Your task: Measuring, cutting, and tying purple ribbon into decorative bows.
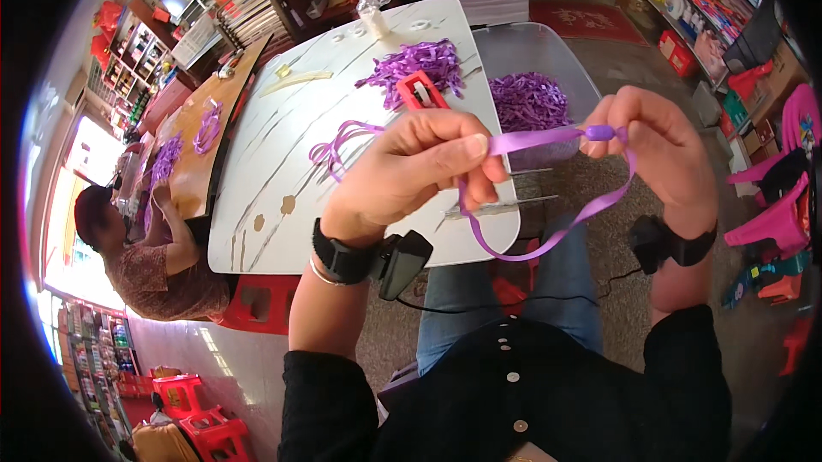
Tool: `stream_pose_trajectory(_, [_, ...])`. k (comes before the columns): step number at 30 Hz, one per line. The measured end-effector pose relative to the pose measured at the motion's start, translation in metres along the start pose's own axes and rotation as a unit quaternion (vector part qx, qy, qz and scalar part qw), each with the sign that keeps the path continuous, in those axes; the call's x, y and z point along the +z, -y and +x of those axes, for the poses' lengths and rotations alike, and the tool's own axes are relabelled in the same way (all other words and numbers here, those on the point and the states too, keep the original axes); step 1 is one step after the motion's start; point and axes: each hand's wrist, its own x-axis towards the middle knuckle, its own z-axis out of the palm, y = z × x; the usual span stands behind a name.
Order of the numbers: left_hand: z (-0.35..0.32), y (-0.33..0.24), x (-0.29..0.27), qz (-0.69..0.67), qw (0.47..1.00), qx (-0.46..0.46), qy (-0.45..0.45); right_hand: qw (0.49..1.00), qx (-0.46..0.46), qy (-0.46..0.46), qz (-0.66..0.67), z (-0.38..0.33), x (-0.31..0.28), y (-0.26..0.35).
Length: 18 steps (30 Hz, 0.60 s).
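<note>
A purple ribbon loop (535, 140) is stretched between my two hands, its slack side curving down below them. My left hand (424, 158) pinches the flat ribbon between thumb and fingers. At the other end, my right hand (655, 141) grips the ribbon beside a small darker purple bead (599, 132) that sits on it. Beyond my left hand, a red tool with a metal plate (421, 91) lies by a heap of purple ribbons (425, 66). Several loose ribbon loops (342, 147) rest on the table left of that hand.
The white marble-patterned table (282, 154) reaches close to my knees. A grey plastic bin (548, 42) beside it holds more purple ribbons (528, 102). At a wooden table (224, 111) on the left, another person (163, 265) sits handling ribbons. A black cable (505, 301) hangs between my wrists.
</note>
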Motion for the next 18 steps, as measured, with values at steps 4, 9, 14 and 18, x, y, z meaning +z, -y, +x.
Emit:
stream_pose_trajectory(4, [0.006, 0.02, 0.012, -0.014, 0.998, 0.032, -0.044, 0.934, 0.074, -0.151, -0.316, -0.006, 0.013, -0.012])
stream_pose_trajectory(9, [0.024, 0.039, 0.023, 0.034, 0.992, 0.03, -0.117, 0.958, 0.183, -0.158, -0.154, -0.022, 0.023, -0.027])
stream_pose_trajectory(14, [0.034, 0.046, 0.032, 0.022, 0.986, -0.001, -0.168, 0.963, 0.209, -0.171, 0.017, -0.016, 0.043, -0.051])
stream_pose_trajectory(18, [0.041, 0.037, 0.032, 0.057, 0.984, -0.094, -0.143, 0.966, 0.214, -0.135, 0.06, -0.022, 0.048, -0.056])
